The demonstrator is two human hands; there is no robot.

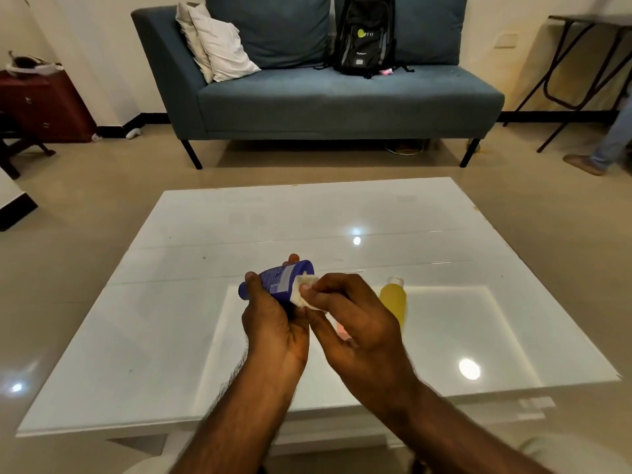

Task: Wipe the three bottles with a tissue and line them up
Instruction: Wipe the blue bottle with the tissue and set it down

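Note:
My left hand [273,323] grips a blue bottle [280,278] with a white label, held tilted above the white table [164,336]. Pinched in my right hand [355,323] is a white tissue [304,292], which is pressed against the blue bottle's side. A yellow bottle [395,302] with a white cap stands on the table just right of my right hand. Below my right hand a sliver of a pink object [342,331] shows; most of it is hidden.
A blue-grey sofa [342,100] with pillows and a black backpack [364,35] stands beyond the table. A dark red cabinet [44,104] is at far left, a folding table [581,63] at far right, and a person's leg [612,138] at the right edge.

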